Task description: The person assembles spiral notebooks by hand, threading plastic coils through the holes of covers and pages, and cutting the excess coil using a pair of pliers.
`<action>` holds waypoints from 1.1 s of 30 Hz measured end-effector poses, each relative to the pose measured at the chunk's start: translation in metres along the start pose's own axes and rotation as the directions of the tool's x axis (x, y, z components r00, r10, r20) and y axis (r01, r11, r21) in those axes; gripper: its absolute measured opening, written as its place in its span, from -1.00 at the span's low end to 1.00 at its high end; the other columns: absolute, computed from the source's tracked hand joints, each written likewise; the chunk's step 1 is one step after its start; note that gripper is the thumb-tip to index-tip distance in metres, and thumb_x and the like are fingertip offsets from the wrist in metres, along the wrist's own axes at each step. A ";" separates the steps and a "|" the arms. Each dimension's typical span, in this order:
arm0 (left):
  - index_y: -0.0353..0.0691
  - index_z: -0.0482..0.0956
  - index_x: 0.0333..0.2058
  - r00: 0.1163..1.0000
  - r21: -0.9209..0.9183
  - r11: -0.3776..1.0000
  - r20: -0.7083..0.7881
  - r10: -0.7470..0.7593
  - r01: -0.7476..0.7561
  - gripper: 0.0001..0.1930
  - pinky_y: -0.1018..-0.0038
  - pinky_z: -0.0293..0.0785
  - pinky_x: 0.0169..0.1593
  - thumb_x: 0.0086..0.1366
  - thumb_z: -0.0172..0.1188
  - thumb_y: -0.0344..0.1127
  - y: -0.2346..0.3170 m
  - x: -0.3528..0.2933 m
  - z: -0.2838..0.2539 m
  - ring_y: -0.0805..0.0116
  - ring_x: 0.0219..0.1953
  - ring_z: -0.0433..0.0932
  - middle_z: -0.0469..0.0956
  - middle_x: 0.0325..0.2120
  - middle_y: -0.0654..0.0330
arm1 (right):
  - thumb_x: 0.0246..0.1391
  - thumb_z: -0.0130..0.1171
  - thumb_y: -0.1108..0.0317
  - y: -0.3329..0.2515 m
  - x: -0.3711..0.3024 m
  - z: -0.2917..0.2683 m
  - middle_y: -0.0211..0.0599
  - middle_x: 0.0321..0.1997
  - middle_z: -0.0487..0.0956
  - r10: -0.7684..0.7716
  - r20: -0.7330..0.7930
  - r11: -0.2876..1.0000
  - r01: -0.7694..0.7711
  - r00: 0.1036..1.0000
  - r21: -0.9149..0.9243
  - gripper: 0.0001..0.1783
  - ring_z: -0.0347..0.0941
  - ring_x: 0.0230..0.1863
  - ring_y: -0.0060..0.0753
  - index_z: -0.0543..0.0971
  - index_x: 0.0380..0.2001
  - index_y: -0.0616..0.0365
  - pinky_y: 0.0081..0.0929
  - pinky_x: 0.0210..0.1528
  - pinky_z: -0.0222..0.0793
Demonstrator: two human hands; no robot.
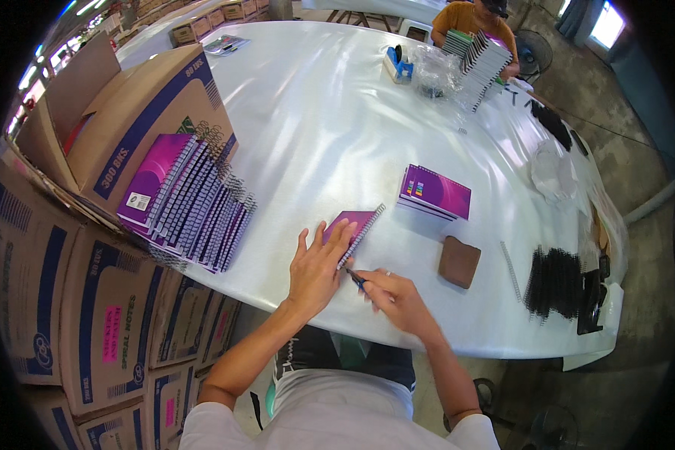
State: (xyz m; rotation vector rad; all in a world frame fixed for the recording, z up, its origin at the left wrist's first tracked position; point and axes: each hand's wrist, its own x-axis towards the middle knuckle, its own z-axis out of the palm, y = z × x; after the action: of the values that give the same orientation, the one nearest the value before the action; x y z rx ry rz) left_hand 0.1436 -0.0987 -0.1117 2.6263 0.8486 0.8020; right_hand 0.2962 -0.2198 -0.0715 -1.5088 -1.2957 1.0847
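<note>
My left hand [319,262] lies with spread fingers across the purple cover of a spiral notebook [358,217], pressing it to the table near its front edge. The notebook's wire coil runs slantwise along its right side. In my right hand [399,298] is a small pair of pliers [357,279] with black and blue handles. My fingers are wrapped round them, and their tip is at the coil's near end, close to my left thumb. Whether the jaws touch the wire is too small to tell.
A tall stack of purple spiral notebooks [195,202] leans beside an open carton [157,112]. Right of my hands are more purple notebooks [439,193], a brown block [459,262] and black coils [553,283]. Cartons [105,315] stand left. Another person [457,16] is across the table.
</note>
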 end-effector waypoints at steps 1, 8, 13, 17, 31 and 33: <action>-0.05 0.20 0.33 1.000 0.023 1.000 0.015 0.019 -0.019 -0.24 -0.08 0.13 0.28 0.12 0.23 -0.47 0.000 -0.001 -0.005 -0.04 0.27 0.30 0.32 0.27 0.16 | 0.21 0.15 0.37 -0.007 0.002 -0.007 -0.30 -0.23 0.52 0.236 0.214 0.895 -0.298 0.948 0.332 -0.63 0.45 -0.22 -0.42 0.52 0.06 0.27 -0.41 -0.22 0.42; 0.13 0.26 0.31 0.995 0.366 0.926 -0.008 0.099 -0.089 -0.20 -0.11 0.08 0.31 0.06 0.17 -0.56 0.010 0.021 -0.134 0.01 0.29 0.28 0.32 0.28 0.28 | 0.26 0.09 0.37 0.005 0.008 -0.027 -0.22 -0.25 0.51 -0.232 -0.066 0.955 0.215 0.970 -0.204 -0.67 0.43 -0.33 -0.46 0.54 0.04 0.25 -0.49 -0.24 0.39; 0.20 0.34 0.26 0.963 0.399 0.901 -0.262 -0.066 0.170 -0.35 0.01 0.12 0.35 0.19 0.16 -0.47 -0.031 0.023 -0.242 0.00 0.32 0.24 0.37 0.25 0.33 | 0.08 0.20 0.42 0.060 0.001 -0.041 -0.12 -0.12 0.47 -0.384 -0.167 0.481 0.042 0.908 -0.876 -0.65 0.38 -0.08 -0.05 0.56 -0.03 0.18 -0.19 -0.06 0.34; -0.02 0.40 0.22 0.931 0.151 0.938 -0.246 -0.269 0.311 -0.37 0.14 0.12 0.38 0.14 0.16 -0.58 -0.068 0.009 -0.262 0.14 0.35 0.23 0.41 0.21 0.26 | 0.04 0.25 0.44 0.042 0.005 -0.032 -0.11 0.03 0.45 -0.537 -0.064 0.265 0.096 0.841 -0.960 -0.59 0.40 -0.01 -0.12 0.55 0.01 0.17 -0.26 -0.01 0.35; -0.24 0.25 0.30 0.870 -0.483 0.868 -0.470 -0.147 -0.114 -0.37 0.20 -0.10 0.43 0.28 0.21 -0.27 -0.084 0.013 -0.280 0.14 0.40 0.08 0.18 0.34 -0.02 | -0.10 0.18 0.72 -0.171 0.180 0.095 -0.16 0.07 0.54 -0.907 -0.250 0.351 0.936 0.338 -0.007 -0.46 0.57 -0.19 -0.29 0.52 0.03 0.22 -0.40 -0.18 0.51; -0.32 0.30 0.26 0.745 -0.467 0.867 -0.638 -0.194 -0.174 -0.41 0.18 -0.03 0.41 0.29 0.21 -0.31 -0.067 0.010 -0.295 0.09 0.38 0.12 0.22 0.31 -0.08 | -0.11 0.20 0.69 -0.171 0.188 0.111 -0.14 0.02 0.56 -0.964 -0.112 0.266 0.906 0.242 -0.329 -0.50 0.57 -0.12 -0.22 0.56 -0.01 0.19 -0.37 -0.12 0.50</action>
State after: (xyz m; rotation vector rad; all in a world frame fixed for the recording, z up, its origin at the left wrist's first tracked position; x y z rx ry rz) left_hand -0.0509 -0.0157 0.1050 1.8469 0.6644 1.7596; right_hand 0.1616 -0.0088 0.0482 -0.6181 -1.7234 -0.1245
